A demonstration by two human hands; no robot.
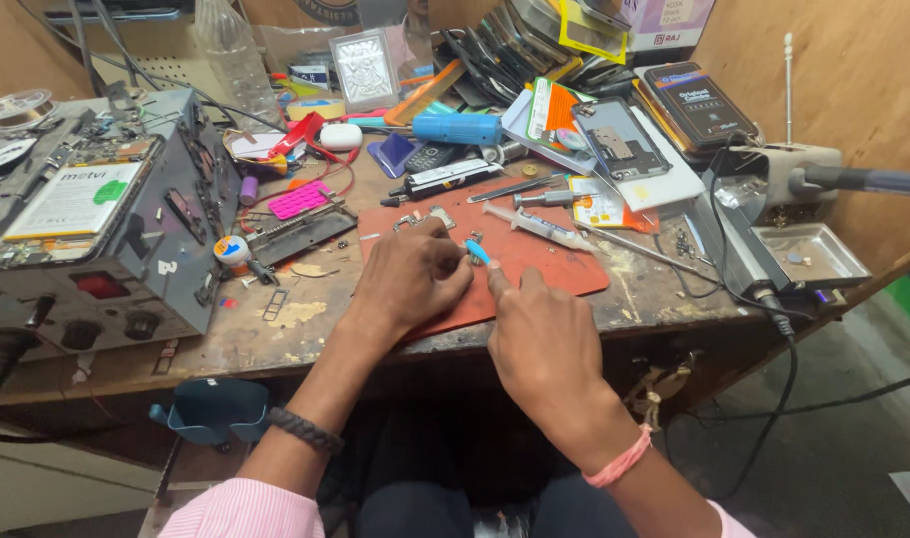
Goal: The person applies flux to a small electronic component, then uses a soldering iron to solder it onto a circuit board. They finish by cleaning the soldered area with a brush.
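Small blue-tipped tool (478,252), slim and smooth, pinched between left hand (410,279) and right hand (544,339), both closed together on it. Beneath, flat reddish rubbery mat (564,271); just beyond the fingers, clear plastic syringe (539,226).

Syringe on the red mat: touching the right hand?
Apart. The head view shows the syringe lying farther back on the red mat, with bare mat between it and the right hand.

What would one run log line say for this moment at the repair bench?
left hand: resting on red mat | right hand: holding small blue tool | nearby: syringe, grey power supply
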